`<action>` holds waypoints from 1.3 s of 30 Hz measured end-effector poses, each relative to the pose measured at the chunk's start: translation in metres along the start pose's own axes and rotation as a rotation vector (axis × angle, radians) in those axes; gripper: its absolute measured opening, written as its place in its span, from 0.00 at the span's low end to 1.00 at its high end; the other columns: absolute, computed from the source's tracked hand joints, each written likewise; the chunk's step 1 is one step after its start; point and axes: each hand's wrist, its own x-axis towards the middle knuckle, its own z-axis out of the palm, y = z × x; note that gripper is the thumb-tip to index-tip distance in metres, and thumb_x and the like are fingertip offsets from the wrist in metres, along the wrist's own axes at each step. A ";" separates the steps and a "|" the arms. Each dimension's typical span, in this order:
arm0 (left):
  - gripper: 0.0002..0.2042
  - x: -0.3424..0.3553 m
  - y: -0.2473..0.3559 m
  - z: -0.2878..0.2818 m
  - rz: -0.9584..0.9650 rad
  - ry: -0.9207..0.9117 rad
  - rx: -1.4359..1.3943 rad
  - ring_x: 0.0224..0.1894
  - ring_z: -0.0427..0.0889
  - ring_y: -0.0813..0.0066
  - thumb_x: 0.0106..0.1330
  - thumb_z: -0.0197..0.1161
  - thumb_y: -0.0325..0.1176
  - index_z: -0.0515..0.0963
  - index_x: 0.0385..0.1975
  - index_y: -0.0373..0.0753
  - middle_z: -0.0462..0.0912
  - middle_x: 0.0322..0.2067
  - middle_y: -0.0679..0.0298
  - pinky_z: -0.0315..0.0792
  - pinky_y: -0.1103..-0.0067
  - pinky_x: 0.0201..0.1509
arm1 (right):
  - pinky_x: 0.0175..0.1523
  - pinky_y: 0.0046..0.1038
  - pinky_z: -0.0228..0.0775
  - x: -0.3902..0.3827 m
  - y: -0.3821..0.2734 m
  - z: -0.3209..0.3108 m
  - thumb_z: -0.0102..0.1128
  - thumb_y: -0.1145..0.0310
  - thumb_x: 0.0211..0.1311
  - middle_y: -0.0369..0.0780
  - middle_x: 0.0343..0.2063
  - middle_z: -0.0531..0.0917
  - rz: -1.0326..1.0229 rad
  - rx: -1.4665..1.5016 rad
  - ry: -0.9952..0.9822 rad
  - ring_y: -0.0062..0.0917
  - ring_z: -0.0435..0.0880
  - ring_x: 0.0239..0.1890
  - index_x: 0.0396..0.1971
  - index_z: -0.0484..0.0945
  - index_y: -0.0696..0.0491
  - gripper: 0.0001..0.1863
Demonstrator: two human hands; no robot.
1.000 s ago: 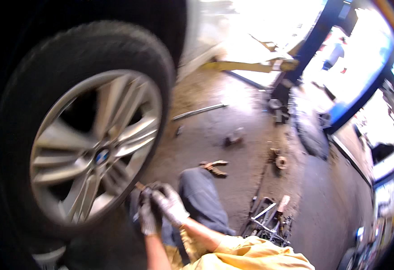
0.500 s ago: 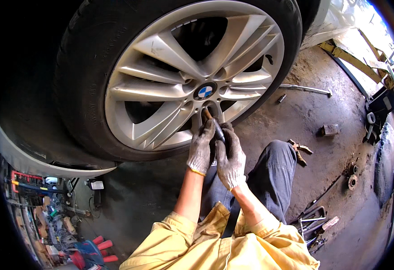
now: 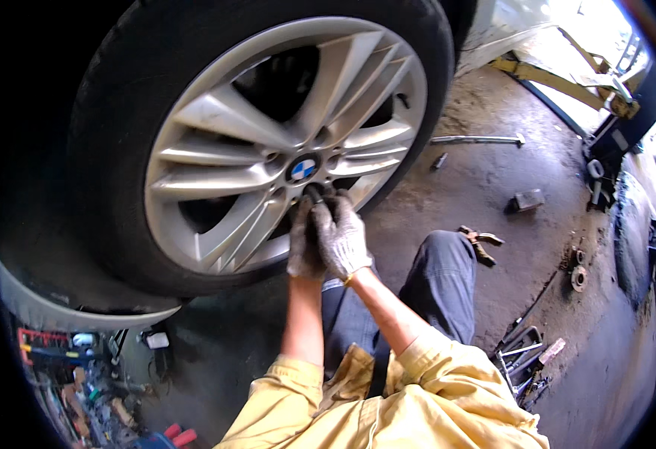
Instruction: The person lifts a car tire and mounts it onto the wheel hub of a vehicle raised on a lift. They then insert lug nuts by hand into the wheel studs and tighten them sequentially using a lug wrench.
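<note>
While kneeling close against the alloy wheel, seems to be working by hand at a bolt seat just below the round centre cap. Holds the gloved left hand and the gloved right hand pressed side by side, fingers of both curled shut around a small dark piece at the rim's face. Cannot tell whether that piece is a bolt head or a socket, being mostly covered by the gloves.

Looks like a finger-turning step at the hub, with no long tool in either hand. Calls next for a straight, square hold on the piece and small twists without slipping off the spoke.

Elsewhere on the stained floor: a long metal bar, pliers beside the knee, loose tools near the right elbow.
</note>
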 end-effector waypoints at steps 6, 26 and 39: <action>0.20 0.003 -0.010 -0.013 0.111 0.043 0.150 0.57 0.79 0.69 0.78 0.56 0.45 0.75 0.63 0.41 0.81 0.57 0.63 0.72 0.73 0.65 | 0.51 0.47 0.72 0.011 0.014 -0.005 0.45 0.59 0.78 0.57 0.43 0.82 0.088 -0.211 -0.193 0.57 0.80 0.48 0.48 0.79 0.57 0.18; 0.15 0.008 -0.002 0.008 0.033 0.099 -0.033 0.54 0.81 0.70 0.76 0.60 0.41 0.79 0.55 0.40 0.84 0.53 0.63 0.74 0.73 0.62 | 0.51 0.43 0.77 -0.002 -0.010 -0.010 0.61 0.53 0.67 0.55 0.42 0.85 0.112 -0.164 -0.012 0.50 0.85 0.47 0.54 0.78 0.56 0.24; 0.26 -0.055 0.011 -0.007 0.192 0.456 0.669 0.60 0.78 0.62 0.77 0.57 0.46 0.72 0.64 0.31 0.77 0.61 0.52 0.70 0.69 0.66 | 0.58 0.38 0.73 0.001 0.005 0.002 0.51 0.55 0.76 0.56 0.48 0.84 0.266 0.167 -0.009 0.47 0.82 0.56 0.57 0.75 0.60 0.23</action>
